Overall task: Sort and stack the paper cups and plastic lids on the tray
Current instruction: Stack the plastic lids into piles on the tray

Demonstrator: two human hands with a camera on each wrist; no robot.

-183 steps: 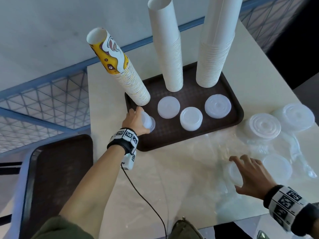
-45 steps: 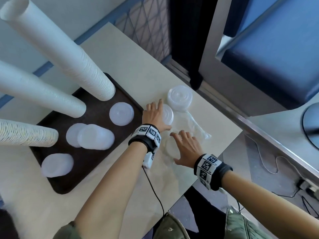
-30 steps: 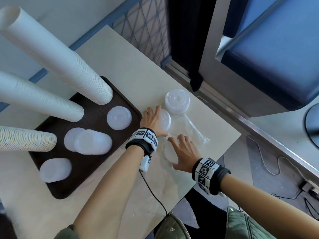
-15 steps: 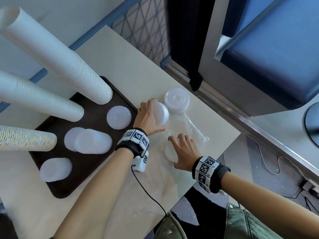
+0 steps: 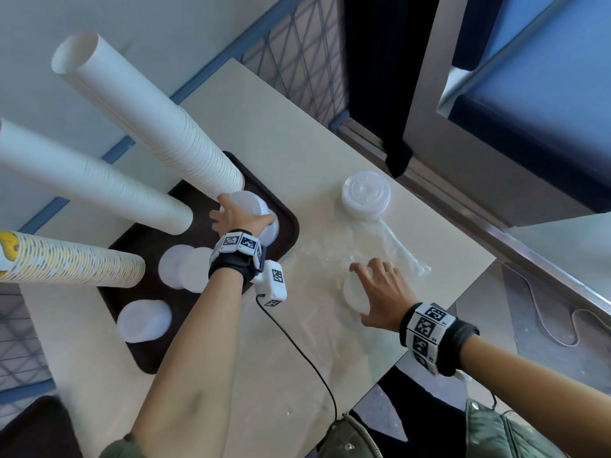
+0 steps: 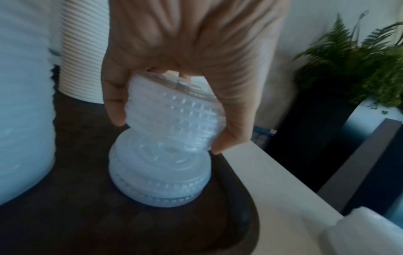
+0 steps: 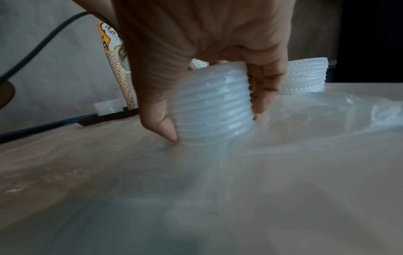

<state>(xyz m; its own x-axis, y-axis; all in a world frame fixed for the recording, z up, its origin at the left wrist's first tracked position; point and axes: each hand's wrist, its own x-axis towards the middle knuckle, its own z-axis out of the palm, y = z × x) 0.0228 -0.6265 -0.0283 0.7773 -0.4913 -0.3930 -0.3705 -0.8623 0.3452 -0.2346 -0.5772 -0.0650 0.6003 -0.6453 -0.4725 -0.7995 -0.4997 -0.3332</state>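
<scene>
My left hand (image 5: 236,218) (image 6: 174,134) grips a stack of translucent plastic lids (image 6: 174,119) (image 5: 249,203), tilted, just above another lid stack (image 6: 161,179) standing on the dark brown tray (image 5: 132,338) (image 6: 65,224) at its right corner. My right hand (image 5: 380,289) (image 7: 213,126) holds a smaller lid stack (image 7: 211,107) (image 5: 353,292) against the table, on clear plastic wrap (image 5: 390,239). A third loose lid stack (image 5: 365,195) (image 7: 305,75) sits further back on the table. Two tall white cup stacks (image 5: 148,117) and a yellow-printed cup stack (image 5: 66,264) rise from the tray.
More lid stacks (image 5: 185,271) (image 5: 143,320) lie on the tray's front part. A black cable (image 5: 297,348) runs from my left wrist over the beige table (image 5: 264,133). A second tray (image 5: 36,428) sits at lower left. A potted fern (image 6: 353,57) stands beyond the table.
My left hand lifted its lid stack off the table and carried it left over the tray's right corner. My right hand has stayed on its lid stack.
</scene>
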